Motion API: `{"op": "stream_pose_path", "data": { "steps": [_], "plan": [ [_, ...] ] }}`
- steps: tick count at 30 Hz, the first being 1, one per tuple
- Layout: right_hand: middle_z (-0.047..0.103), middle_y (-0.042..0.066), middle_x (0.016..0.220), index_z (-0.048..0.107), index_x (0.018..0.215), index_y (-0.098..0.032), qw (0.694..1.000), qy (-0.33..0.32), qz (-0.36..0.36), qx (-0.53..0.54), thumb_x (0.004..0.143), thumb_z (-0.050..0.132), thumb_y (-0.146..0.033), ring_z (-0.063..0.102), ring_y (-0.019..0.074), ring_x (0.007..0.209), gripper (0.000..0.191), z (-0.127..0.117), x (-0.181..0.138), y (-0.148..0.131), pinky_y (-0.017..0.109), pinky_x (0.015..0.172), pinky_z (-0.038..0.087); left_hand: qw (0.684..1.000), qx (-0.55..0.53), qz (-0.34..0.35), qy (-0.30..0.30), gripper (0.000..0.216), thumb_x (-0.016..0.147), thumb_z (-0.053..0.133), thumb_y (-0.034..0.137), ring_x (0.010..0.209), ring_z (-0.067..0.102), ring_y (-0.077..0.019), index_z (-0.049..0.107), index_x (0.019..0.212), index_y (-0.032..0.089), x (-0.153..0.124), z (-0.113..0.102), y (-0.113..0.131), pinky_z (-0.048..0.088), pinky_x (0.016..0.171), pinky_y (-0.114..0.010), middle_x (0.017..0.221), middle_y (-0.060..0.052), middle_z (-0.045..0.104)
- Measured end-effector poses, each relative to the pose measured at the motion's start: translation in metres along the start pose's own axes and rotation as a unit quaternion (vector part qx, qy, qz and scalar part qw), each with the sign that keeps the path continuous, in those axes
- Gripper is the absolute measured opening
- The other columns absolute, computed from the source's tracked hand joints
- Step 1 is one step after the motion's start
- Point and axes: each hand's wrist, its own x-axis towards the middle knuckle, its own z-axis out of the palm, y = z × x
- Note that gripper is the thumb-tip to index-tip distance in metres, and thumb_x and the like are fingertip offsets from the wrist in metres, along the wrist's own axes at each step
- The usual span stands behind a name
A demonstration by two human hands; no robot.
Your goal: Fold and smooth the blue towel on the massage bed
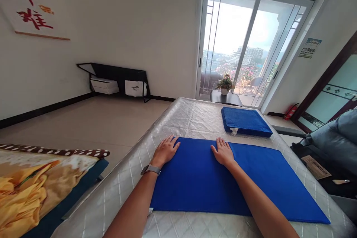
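A blue cloth [192, 178], like a towel, lies spread flat on a silvery quilted table cover [131, 182]. My left hand [166, 151] rests open on its far left corner, fingers stretched out, with a watch on the wrist. Flat near the middle of the far edge lies my right hand [223, 151], its fingers extended and thumb apart. The cloth's right part reaches past my right forearm. Beyond it sits a stack of folded blue cloths [245, 119] with a white tag at the near side.
Yellow and patterned bedding [33, 189] lies at the lower left. A potted plant [225, 83] stands on a dark chair or stool before the sliding glass door [251, 44]. A black shelf [119, 76], a fire extinguisher [291, 111] and a grey sofa [334, 137] stand around.
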Motion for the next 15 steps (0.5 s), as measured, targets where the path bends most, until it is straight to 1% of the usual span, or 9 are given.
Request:
{"op": "stream_pose_path", "data": {
  "steps": [9, 15],
  "plan": [
    [0.016, 0.008, 0.17, 0.016, 0.163, -0.01, 0.999, 0.006, 0.039, -0.02, 0.102, 0.015, -0.062, 0.01, 0.0197, 0.156, 0.08, -0.005, 0.0, 0.071, 0.036, 0.125, 0.005, 1.0, 0.015, 0.001, -0.006, 0.057, 0.104, 0.031, 0.05, 0.145, 0.042, -0.0275, 0.053, 0.146, 0.02, 0.001, 0.002, -0.002, 0.03, 0.121, -0.045, 0.156, -0.011, 0.049],
    [0.016, 0.007, 0.17, 0.017, 0.163, -0.011, 0.999, 0.016, 0.036, -0.031, 0.102, 0.013, -0.063, 0.01, 0.0185, 0.156, 0.08, -0.009, -0.005, 0.122, 0.035, 0.126, 0.006, 1.0, 0.01, 0.005, -0.007, 0.057, 0.103, 0.031, 0.05, 0.146, 0.042, -0.0275, 0.052, 0.147, 0.02, 0.0, -0.002, 0.0, 0.029, 0.121, -0.046, 0.156, -0.011, 0.049]
  ]
}}
